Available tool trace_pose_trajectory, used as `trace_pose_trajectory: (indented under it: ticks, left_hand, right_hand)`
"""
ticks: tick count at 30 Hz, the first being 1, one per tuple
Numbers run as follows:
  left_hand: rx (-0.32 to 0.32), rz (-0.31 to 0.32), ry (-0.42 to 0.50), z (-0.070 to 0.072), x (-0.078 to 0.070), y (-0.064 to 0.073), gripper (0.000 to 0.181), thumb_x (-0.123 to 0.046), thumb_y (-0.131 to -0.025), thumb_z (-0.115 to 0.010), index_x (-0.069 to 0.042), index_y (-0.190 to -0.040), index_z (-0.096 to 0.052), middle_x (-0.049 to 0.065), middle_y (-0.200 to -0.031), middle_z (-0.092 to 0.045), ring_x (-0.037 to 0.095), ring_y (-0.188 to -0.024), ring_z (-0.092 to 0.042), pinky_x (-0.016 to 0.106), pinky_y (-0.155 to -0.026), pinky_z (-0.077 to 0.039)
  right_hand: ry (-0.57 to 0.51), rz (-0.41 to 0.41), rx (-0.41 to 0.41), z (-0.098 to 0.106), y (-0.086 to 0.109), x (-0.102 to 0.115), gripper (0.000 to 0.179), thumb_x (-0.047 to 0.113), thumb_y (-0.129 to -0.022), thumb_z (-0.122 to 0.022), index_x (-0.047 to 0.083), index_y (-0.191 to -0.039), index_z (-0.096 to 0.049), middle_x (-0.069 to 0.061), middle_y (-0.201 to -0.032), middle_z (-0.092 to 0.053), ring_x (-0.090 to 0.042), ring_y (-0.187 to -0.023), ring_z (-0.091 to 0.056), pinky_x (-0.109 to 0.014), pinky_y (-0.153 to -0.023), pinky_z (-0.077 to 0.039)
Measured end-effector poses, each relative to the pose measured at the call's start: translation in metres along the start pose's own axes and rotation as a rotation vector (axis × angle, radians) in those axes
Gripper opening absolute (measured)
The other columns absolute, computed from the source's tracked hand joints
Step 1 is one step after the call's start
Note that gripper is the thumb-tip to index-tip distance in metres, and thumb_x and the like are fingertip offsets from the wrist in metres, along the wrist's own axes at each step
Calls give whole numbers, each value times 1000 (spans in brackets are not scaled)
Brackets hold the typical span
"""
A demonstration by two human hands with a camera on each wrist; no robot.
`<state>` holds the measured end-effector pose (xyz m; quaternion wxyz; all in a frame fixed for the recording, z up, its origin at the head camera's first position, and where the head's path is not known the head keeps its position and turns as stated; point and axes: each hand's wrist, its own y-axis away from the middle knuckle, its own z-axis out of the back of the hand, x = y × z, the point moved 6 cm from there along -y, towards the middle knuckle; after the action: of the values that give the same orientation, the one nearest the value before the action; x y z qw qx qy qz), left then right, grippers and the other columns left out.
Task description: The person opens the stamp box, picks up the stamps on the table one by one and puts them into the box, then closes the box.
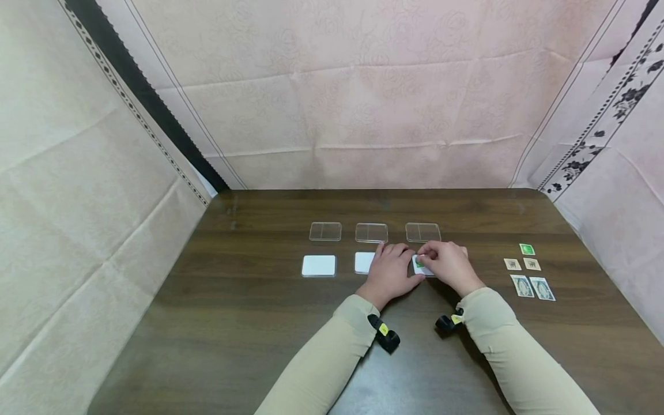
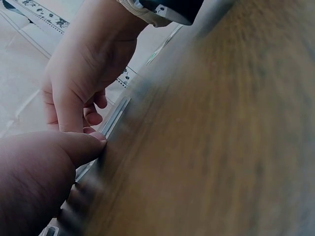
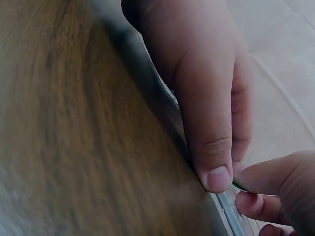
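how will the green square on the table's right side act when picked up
The green square looks small and thin, so probably light. It lies flat on the table, so rolling or tipping seems unlikely.

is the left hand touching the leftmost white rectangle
Apart. The head view shows it plainly: bare tabletop and the middle white rectangle lie between the left hand and the leftmost white rectangle.

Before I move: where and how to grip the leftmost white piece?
Pinch the leftmost white piece by its near and far edges, probably from the left: it lies flat, wider than deep, with the middle white piece to its right.
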<state>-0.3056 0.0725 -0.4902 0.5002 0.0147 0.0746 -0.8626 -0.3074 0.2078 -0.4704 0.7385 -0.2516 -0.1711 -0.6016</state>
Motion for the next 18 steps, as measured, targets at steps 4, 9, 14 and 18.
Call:
trace_pose_trajectory:
  ticks: [4,9,14,18]
  left_hand:
    - [-3,-3,0,-1,0,0,61,-68,-93,-55,-28,-139,-60,-7,-143,-53,16,-137,-44,48,-121,-22]
    - [-7,-5,-1,0,0,1,60,-67,-93,-55,-28,-139,-60,-7,-143,-53,16,-137,-45,48,-121,-22]
    - [-11,-6,0,1,0,1,59,-67,-93,-56,-28,-139,-60,-8,-143,-54,16,-137,-45,48,-121,-22]
    - [-12,-8,-4,1,-1,1,59,-67,-93,-56,-28,-139,-60,-8,-143,-53,16,-137,-45,48,-121,-23]
  right_hand:
    - [5,16,-5,-1,0,1,5,18,-93,-73,13,-95,-74,1,-80,-73,-27,-84,-64,-53,-83,-30]
    - [25,35,-4,-1,0,4,5,18,-92,-74,14,-94,-75,3,-79,-72,-24,-80,-65,-54,-82,-31]
    - [53,40,-2,-2,0,5,5,18,-92,-73,14,-94,-75,5,-75,-70,-20,-75,-62,-53,-80,-31]
    - [75,42,0,-3,0,6,6,19,-92,-74,14,-95,-75,8,-71,-68,-17,-71,-59,-52,-79,-31]
